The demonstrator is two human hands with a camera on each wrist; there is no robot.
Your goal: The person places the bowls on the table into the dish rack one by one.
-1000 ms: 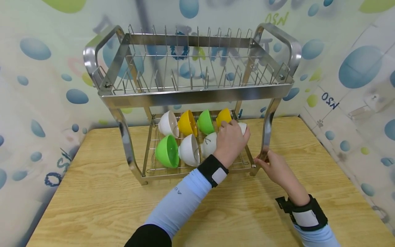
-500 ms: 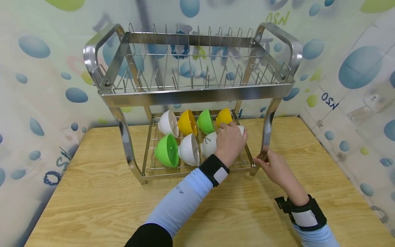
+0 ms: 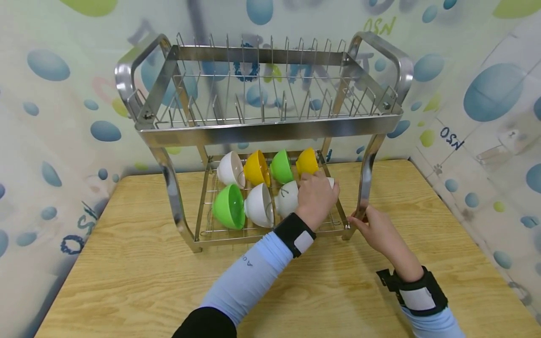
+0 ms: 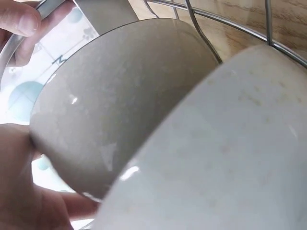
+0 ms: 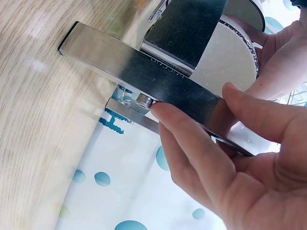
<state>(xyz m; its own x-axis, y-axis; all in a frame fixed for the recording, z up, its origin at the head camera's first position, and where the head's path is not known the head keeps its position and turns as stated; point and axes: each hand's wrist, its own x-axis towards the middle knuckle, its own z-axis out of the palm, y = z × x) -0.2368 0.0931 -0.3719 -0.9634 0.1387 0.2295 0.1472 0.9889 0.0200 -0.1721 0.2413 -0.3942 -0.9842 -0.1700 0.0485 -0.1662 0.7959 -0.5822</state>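
My left hand point(image 3: 318, 195) grips a white bowl point(image 3: 331, 182) at the right end of the front row on the rack's lower shelf. In the left wrist view the thumb and fingers hold this bowl point(image 4: 115, 96) near its rim, beside another white bowl point(image 4: 230, 143). The head view shows most of the held bowl hidden behind the hand. With thumb and fingers, my right hand point(image 3: 377, 230) pinches the front right leg point(image 3: 364, 188) of the metal dish rack point(image 3: 270, 133), low down near a bolt point(image 5: 144, 100).
Beside the held bowl, the lower shelf carries white, green point(image 3: 228, 206) and yellow point(image 3: 256, 168) bowls tipped on their sides in two rows. Upright wires point(image 3: 262, 108) line the upper tier. The rack stands on a wooden table point(image 3: 127, 281) against a patterned wall point(image 3: 55, 117).
My left hand has shifted slightly, and the visible rim of its bowl sits a little lower than a second ago. The right hand stays on the rack leg.
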